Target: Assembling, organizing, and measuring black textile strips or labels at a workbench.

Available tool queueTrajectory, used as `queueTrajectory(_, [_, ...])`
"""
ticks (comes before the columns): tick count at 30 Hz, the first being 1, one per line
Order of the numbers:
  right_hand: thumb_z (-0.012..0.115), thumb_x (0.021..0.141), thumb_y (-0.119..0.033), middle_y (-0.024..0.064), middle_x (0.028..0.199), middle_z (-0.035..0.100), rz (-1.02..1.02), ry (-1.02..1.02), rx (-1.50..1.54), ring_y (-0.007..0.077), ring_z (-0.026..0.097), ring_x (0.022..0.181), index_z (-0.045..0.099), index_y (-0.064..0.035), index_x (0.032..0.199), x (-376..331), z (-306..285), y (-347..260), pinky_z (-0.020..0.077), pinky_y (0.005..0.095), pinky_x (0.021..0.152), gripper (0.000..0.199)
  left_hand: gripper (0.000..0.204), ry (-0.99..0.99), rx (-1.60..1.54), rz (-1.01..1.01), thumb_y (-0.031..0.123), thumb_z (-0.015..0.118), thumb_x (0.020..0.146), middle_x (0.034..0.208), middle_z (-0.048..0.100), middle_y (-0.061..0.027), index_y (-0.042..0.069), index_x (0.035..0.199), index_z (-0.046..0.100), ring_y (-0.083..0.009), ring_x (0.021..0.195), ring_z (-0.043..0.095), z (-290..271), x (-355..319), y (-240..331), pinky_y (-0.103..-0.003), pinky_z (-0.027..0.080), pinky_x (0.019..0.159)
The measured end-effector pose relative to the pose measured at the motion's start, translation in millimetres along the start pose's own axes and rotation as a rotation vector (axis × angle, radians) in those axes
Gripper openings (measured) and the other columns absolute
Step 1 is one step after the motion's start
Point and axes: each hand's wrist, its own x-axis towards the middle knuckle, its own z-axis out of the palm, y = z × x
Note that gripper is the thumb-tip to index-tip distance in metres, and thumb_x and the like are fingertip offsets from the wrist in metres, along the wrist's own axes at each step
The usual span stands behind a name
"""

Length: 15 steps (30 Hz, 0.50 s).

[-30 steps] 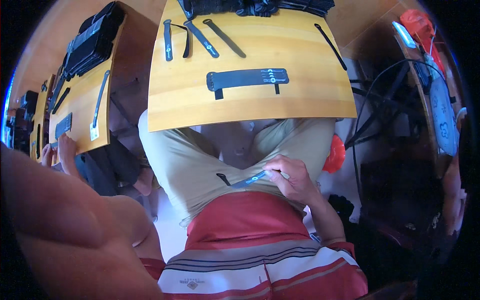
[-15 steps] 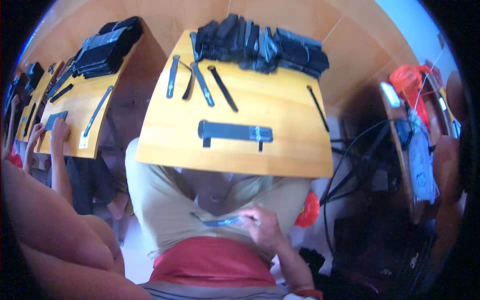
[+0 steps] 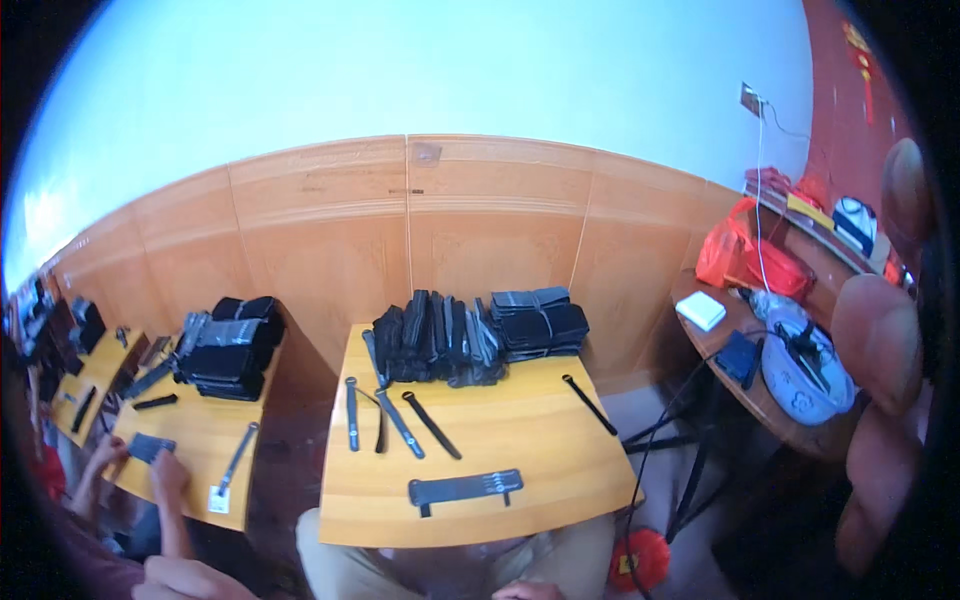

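Only the top of my right hand (image 3: pixel 528 590) shows at the bottom edge, over my lap. Its fingers are mostly cut off, and nothing held can be seen there. My left hand cannot be picked out. On the table (image 3: pixel 350 510) in front of me lies a wide dark grey strap (image 3: pixel 465 488) with pale print and two small black tabs along its near edge. Behind it are several narrow straps with end loops, among them a black strap (image 3: pixel 432 425) and a grey strap (image 3: pixel 402 425). Another black strap (image 3: pixel 590 404) lies at the right.
Piles of dark straps (image 3: pixel 435 335) and a tied bundle (image 3: pixel 540 320) line the table's far edge. On the left, a co-worker's hands (image 3: pixel 170 475) hold a dark piece (image 3: pixel 150 446). A side table at right carries a basin (image 3: pixel 805 385). Large fingers (image 3: pixel 880 325) fill the right edge, owner unclear.
The view has tilted up, bringing the wall into sight. My right hand, earlier pinching a grey strap over my lap, now barely shows. The large skin-coloured shape at left has mostly left the view.
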Motion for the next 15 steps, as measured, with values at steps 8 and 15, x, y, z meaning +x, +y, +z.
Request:
queueTrajectory(8, [0.071, 0.094, -0.007, 0.0073, 0.089, 0.068, -0.039, -0.021, 0.029, 0.0146, 0.065, 0.079, 0.072, -0.0042, 0.105, -75.3, 13.0, -72.5, 0.0517, 0.0292, 0.067, 0.011, 0.029, 0.433, -0.179, 1.043, 0.006, 0.082, 0.079, 0.090, 0.069, -0.0084, 0.007, 0.098, 0.060, -0.0201, 0.065, 0.068, 7.1, -3.2, -65.2, -0.034, 0.056, 0.062])
queueTrajectory(15, [0.070, 0.094, -0.007, 0.0092, 0.093, 0.069, 0.106, -0.150, 0.172, 0.0162, 0.066, 0.083, 0.071, -0.0025, 0.106, -204.4, 50.7, -182.1, 0.0526, 0.0299, 0.071, 0.013, 0.019, 0.604, -0.135, 0.175, 0.008, 0.073, 0.091, 0.086, 0.073, -0.0136, 0.005, 0.109, 0.069, -0.0269, 0.078, 0.073, 63.3, -52.2, -30.1, -0.041, 0.059, 0.071])
